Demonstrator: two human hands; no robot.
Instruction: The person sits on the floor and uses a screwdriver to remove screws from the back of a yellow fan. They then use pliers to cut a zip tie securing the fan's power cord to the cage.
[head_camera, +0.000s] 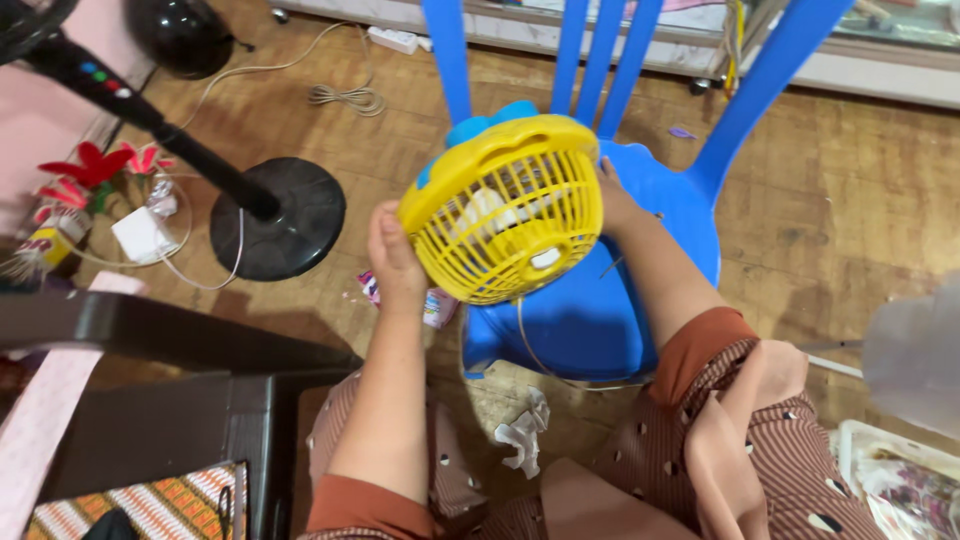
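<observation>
I hold a small yellow fan (510, 215) with a round grille and a blue back part, lifted over the seat of a blue plastic chair (650, 200). My left hand (395, 260) grips the grille's left rim. At the fan's right side, my right hand (612, 195) is partly hidden behind the grille. Pale blades show through the bars. A thin cord hangs from the fan down across the chair seat.
A black pedestal fan stand (280, 215) with a round base is at the left. Crumpled tissue (525, 430) lies on the wooden floor near my knees. A dark table (150, 340) is at lower left, a white power strip (392, 40) at the top.
</observation>
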